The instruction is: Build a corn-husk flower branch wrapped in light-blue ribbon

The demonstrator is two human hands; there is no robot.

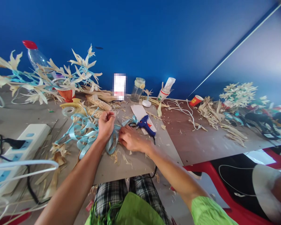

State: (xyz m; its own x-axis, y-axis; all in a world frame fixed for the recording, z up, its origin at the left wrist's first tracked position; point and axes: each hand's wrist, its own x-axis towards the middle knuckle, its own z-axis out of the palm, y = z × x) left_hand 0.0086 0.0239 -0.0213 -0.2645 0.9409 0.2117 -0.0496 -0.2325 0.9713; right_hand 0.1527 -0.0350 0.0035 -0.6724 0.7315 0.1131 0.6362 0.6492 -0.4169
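Note:
My left hand (106,125) is raised a little over the table, its thumb and fingers pinched together. Whatever lies in that pinch is too small to make out. Close by, my right hand (132,138) rests low over the tabletop with curled fingers, and what they grip is hidden. Loops of light blue ribbon (77,132) lie tangled around and below my left hand, and one loop hangs between both hands. A blue glue gun (145,124) lies on a white card (138,111), just beyond my right hand. Dried corn cobs (99,103) sit behind my left hand.
Husk flowers (81,65) on blue stems stand at the left, near a white power strip (28,147). A glass jar (138,89), a white cup (163,94) and a red cup (196,100) line the wall. Dried husks (212,112) lie right; another person sits there.

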